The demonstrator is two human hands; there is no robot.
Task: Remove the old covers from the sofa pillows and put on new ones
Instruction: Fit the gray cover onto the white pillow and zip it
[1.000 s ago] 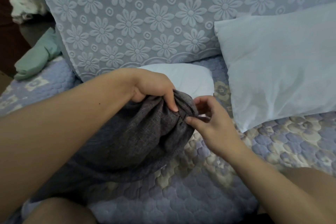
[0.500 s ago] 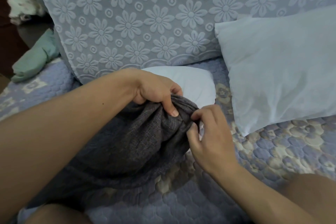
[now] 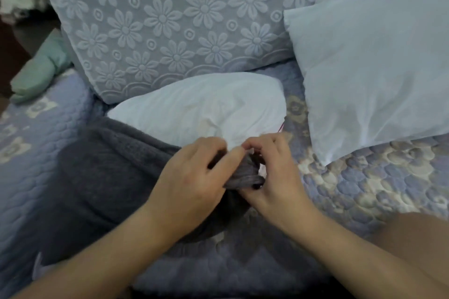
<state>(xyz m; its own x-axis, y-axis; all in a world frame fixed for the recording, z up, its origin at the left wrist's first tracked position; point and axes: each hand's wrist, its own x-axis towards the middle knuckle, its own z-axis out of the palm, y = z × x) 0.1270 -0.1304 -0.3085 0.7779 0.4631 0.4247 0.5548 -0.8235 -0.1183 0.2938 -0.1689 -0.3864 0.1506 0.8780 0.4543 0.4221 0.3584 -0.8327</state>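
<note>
In the head view, no brand, label or legible writing is seen on any fabric. A dark grey woven cover [image 3: 109,177] is seen on the quilted sofa seat [image 3: 364,201], drawn over the near part of a white pillow insert [image 3: 199,109]. The far half of the insert is left bare and lies against the base of the floral back cushion [image 3: 170,19]. The cover's cloth is coarse and slightly fuzzy, and its open edge is bunched into a tight gather at the insert's near right side.

That gather is gripped by the left hand [image 3: 192,179], fingers curled over the cloth from the left. It is pinched from the right by the right hand [image 3: 274,177], thumb and fingertips closed on the same bunched edge; both hands touch there. Something small and dark is seen at the right thumb, but what it is cannot be told.

A second bare white pillow [image 3: 376,68] is propped to the right of the insert, near it. A green cloth bundle [image 3: 38,73] lies well to the left of the insert.
</note>
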